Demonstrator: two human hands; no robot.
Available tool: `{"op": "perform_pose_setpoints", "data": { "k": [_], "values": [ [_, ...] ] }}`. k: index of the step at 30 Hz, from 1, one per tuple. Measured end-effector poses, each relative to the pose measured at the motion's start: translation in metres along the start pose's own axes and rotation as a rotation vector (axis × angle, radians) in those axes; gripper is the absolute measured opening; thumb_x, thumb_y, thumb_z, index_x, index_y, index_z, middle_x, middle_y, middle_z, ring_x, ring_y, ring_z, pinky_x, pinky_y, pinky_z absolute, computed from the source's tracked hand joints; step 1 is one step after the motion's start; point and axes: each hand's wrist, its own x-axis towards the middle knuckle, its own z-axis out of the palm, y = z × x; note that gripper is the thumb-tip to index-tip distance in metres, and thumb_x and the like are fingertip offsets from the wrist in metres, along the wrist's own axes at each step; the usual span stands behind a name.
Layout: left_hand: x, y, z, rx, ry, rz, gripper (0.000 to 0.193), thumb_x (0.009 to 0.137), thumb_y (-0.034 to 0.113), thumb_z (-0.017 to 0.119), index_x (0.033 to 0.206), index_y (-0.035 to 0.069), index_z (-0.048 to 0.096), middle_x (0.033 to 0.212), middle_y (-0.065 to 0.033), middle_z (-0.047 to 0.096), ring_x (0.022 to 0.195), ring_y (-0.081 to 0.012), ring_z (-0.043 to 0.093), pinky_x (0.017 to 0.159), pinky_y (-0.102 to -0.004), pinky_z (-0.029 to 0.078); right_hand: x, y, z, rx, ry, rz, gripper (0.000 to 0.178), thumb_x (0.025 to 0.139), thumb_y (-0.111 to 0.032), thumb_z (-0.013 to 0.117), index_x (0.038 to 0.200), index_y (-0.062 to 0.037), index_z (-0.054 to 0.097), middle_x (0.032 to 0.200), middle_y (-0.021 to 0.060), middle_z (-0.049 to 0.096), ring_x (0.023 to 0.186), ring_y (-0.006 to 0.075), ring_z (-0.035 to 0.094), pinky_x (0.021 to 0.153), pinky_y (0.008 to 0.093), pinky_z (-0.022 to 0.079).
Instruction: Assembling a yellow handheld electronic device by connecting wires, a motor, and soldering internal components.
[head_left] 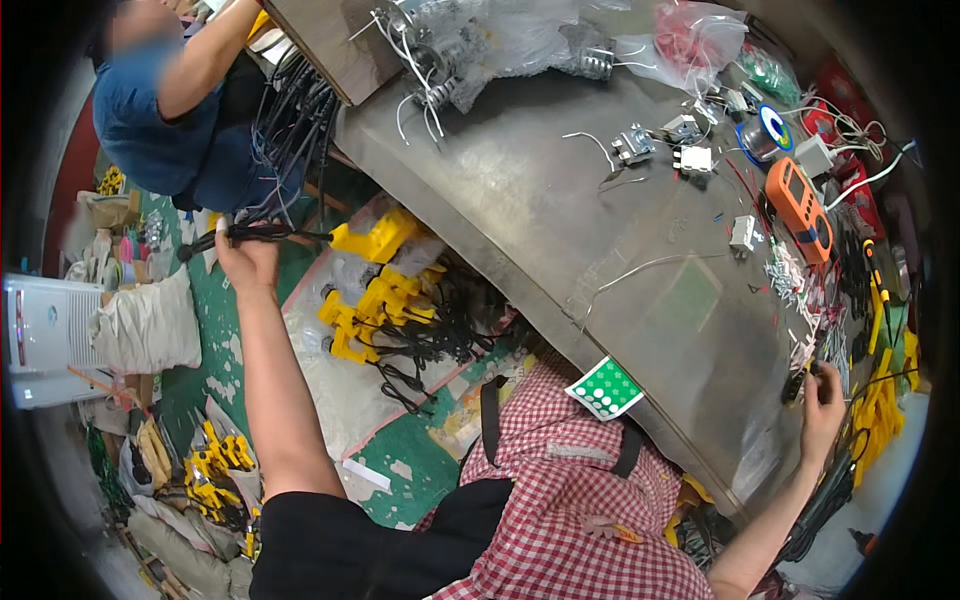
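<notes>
Stretched out to the left, my left hand (245,262) is closed round a bundled black cable (290,235). One end of this cable runs to a yellow plastic housing (385,237), over a pile of similar yellow housings (385,300) with black cords on a pale sheet. My right hand (824,405) is at the right side of the metal table (520,220), its fingers pinched together. Something small and dark shows at those fingertips, next to a heap of thin leads (800,300); its kind is unclear.
An orange multimeter (800,210), a solder spool (765,135) and small metal-and-white parts (692,158) lie on the table. A green dotted card (605,388) overhangs its near edge. Another person (165,130) sits at upper left beside hanging black cables. Sacks (148,325) stand left.
</notes>
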Motion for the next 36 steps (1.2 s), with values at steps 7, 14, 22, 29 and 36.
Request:
{"op": "perform_pose_setpoints", "data": {
  "k": [7,14,22,29,36],
  "values": [
    [-0.033,-0.124,-0.088,1.052,0.047,0.403,0.030,0.080,0.017,0.072,0.098,-0.003,0.059,0.096,-0.0137,0.063,0.083,-0.0231,0.059,0.079,-0.0319,0.047,-0.010,-0.009,0.010,0.078,0.015,-0.003,0.020,0.087,-0.005,0.062,0.106,0.0011,0.058,0.088,-0.0001,0.055,0.078,0.0065,0.049,0.069,0.0204,0.040],
    [-0.156,-0.230,-0.157,2.306,-0.788,-0.415,0.090,0.068,0.012,0.072,0.146,0.010,0.027,0.131,-0.0277,0.047,0.124,-0.0396,0.044,0.106,-0.0398,0.034,-0.024,0.009,0.016,0.098,0.008,0.041,0.023,0.086,-0.007,0.063,0.107,0.0016,0.058,0.092,0.0011,0.058,0.079,0.0089,0.051,0.071,0.0233,0.043],
    [-0.094,-0.145,0.123,0.974,-0.079,0.877,0.042,0.077,0.005,0.063,0.118,0.001,0.053,0.111,-0.0153,0.055,0.108,-0.0314,0.053,0.095,-0.0363,0.041,-0.055,-0.067,0.080,-0.038,0.017,-0.274,0.020,0.070,0.001,0.069,0.089,-0.0022,0.063,0.073,0.0088,0.055,0.064,0.0215,0.053,0.059,0.0300,0.042],
    [-0.030,-0.115,0.367,1.422,-0.791,1.240,0.048,0.077,0.012,0.065,0.123,0.004,0.053,0.126,-0.0164,0.051,0.121,-0.0346,0.045,0.100,-0.0414,0.040,-0.068,-0.079,0.049,0.094,0.039,-0.274,0.021,0.067,0.000,0.069,0.088,-0.0031,0.063,0.066,0.0077,0.051,0.057,0.0210,0.050,0.054,0.0321,0.038],
    [0.003,-0.113,0.360,1.788,-0.678,1.098,0.048,0.075,0.014,0.065,0.121,0.005,0.056,0.113,-0.0179,0.064,0.099,-0.0364,0.062,0.085,-0.0406,0.049,-0.109,-0.030,0.037,0.130,0.176,-0.079,0.024,0.067,0.003,0.067,0.090,-0.0023,0.063,0.065,0.0076,0.047,0.057,0.0218,0.047,0.055,0.0329,0.038]
  ]
}}
